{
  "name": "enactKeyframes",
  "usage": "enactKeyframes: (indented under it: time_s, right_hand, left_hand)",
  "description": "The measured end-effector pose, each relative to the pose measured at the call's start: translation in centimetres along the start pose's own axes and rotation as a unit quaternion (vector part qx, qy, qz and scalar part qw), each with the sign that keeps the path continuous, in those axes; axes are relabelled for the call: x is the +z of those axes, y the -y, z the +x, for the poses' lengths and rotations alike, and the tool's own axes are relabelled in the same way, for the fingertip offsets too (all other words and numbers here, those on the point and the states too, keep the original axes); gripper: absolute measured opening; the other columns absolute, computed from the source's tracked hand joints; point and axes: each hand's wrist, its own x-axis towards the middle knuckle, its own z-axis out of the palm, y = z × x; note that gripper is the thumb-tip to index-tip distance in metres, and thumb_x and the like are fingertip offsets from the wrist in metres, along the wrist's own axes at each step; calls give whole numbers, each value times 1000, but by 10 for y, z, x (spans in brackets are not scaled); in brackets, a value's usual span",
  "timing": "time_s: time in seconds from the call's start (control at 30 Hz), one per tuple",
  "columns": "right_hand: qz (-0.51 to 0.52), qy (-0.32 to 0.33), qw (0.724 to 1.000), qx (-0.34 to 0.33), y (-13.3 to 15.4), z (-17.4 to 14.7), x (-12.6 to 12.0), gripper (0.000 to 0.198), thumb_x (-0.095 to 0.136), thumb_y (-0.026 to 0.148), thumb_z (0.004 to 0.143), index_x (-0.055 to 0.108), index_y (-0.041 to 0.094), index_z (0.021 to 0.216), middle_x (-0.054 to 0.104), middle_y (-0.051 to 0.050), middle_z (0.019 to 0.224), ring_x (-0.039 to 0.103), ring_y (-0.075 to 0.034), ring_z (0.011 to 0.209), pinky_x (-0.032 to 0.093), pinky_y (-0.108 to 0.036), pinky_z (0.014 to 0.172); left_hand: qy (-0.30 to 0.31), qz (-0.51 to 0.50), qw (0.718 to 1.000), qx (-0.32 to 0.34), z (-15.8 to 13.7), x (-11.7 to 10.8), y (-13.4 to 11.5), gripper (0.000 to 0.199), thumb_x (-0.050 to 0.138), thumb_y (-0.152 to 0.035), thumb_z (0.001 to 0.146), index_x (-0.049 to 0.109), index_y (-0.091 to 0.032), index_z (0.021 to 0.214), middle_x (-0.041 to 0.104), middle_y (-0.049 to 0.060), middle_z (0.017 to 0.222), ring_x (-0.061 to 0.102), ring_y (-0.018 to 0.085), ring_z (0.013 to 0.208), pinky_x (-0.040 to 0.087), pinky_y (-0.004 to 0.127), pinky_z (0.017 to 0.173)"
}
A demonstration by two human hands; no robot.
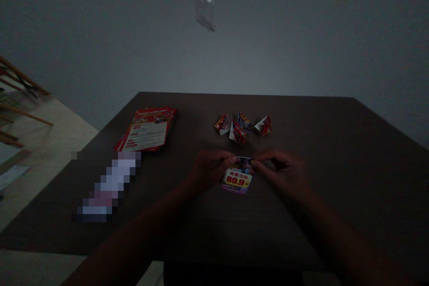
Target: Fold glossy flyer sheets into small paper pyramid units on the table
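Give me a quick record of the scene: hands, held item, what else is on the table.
Left hand: pinches the printed paper near its upper left
Right hand: pinches the printed paper's upper right
Print: 89.9 in red on yellow
Beyond hands: four folded paper pieces, clustered
Surface: dark table
Leftward: stack of red leaflets; nearer, a pixelated item, unidentifiable

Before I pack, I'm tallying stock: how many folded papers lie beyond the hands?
4 in one cluster: left paper, right paper, and between them front paper, with back paper partly behind it.
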Motion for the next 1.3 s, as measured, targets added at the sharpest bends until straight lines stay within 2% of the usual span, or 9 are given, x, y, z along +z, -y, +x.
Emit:
enactKeyframes:
  time_s: [0.1, 0.2, 0.5, 0.7, 0.97, 1.07, 1.13, 1.2, 1.3]
  right_hand:
    - [-6, -21, 1000, 18, -7, 0, 3, 4, 68, 22, 73, 66, 21, 76, 70, -3, 75, 65, -16, 66, 53, -27, 61]
    - [4, -78, 996, 40, -15, 2, 7, 10, 71, 24, 70, 65, 21, 78, 68, -1, 70, 64, -14, 61, 53, -26, 58]
    - [103, -105, 986, 82, -18, 8, 12, 22, 73, 21, 67, 59, 21, 84, 71, -2, 73, 67, -14, 66, 54, -27, 64]
    - [138, -133, 972, 135, -6, 12, 11, 32, 77, 24, 63, 47, 22, 72, 71, -1, 68, 68, -17, 63, 54, -28, 59]
    - [114, -152, 973, 131, 4, 16, 8, 47, 79, 26, 61, 32, 22, 58, 69, -1, 61, 68, -18, 60, 50, -25, 51]
    - [135, -149, 970, 140, 3, 18, 8, 39, 79, 26, 61, 40, 22, 61, 69, 0, 61, 67, -17, 56, 52, -26, 53]
    - [152, -134, 967, 152, 0, 18, 9, 29, 78, 26, 61, 53, 21, 74, 70, 1, 64, 66, -15, 57, 54, -28, 58]
    - [157, -107, 967, 168, -3, 17, 9, 33, 77, 28, 63, 60, 20, 90, 71, 0, 67, 66, -15, 60, 55, -29, 62]
    - [150, -63, 970, 181, -8, 14, 9, 25, 73, 33, 68, 67, 19, 86, 72, -2, 71, 66, -16, 63, 55, -30, 62]
  left_hand:
    - [-5, -12, 1000, -19, 4, 2, 8, 22, 55, -29, 82, 72, -15, 81, 70, 2, 67, 62, 11, 58, 45, 18, 54]
    - [-9, -34, 999, -32, 9, 7, 15, 22, 57, -30, 81, 72, -14, 82, 70, 3, 70, 63, 12, 62, 45, 19, 56]
    - [-46, -70, 996, -40, 14, 13, 21, 25, 57, -34, 80, 71, -13, 82, 71, 4, 73, 63, 13, 65, 47, 20, 58]
    - [-58, -32, 997, -30, 13, 10, 16, 25, 55, -34, 82, 71, -14, 82, 70, 3, 72, 63, 12, 64, 47, 19, 58]
    - [-51, -15, 998, -19, 16, 6, 10, 26, 54, -35, 82, 71, -15, 80, 70, 3, 72, 62, 12, 63, 45, 19, 56]
    - [-52, -13, 998, -11, 15, 6, 9, 26, 55, -35, 82, 71, -15, 79, 69, 2, 69, 61, 12, 61, 45, 20, 56]
    - [-64, -13, 998, -15, 15, 6, 9, 25, 55, -35, 82, 70, -15, 78, 69, 2, 67, 61, 12, 59, 44, 20, 55]
    - [-81, -13, 996, -20, 15, 7, 9, 26, 55, -35, 82, 70, -14, 79, 68, 2, 66, 60, 12, 58, 44, 20, 54]
    - [-94, -21, 995, -27, 14, 7, 10, 28, 55, -37, 82, 70, -14, 80, 68, 3, 66, 60, 12, 58, 44, 20, 53]
